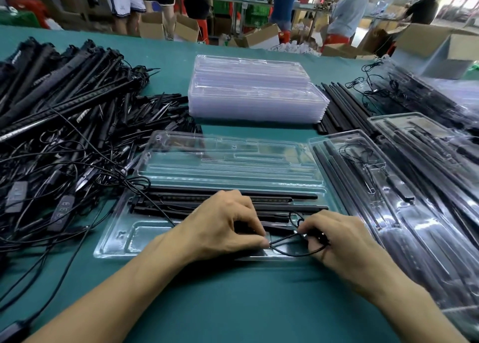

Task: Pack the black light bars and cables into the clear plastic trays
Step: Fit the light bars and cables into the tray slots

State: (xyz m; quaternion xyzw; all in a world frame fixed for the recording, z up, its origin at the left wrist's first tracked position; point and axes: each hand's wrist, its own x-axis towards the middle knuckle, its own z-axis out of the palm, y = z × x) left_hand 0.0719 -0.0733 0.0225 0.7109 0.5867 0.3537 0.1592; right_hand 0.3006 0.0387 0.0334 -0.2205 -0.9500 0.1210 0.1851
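Coiling the cable point(290, 255) over the clear tray point(116, 239).
Left hand point(223, 223) pinches it, right hand point(334, 236) grips the loop; we should keep coils small, clear of seated light bars point(181, 205).

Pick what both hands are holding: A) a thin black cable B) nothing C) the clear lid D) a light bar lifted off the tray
A: the left hand pinches the thin black cable and the right hand grips its looped part, low over the open tray's front compartment.
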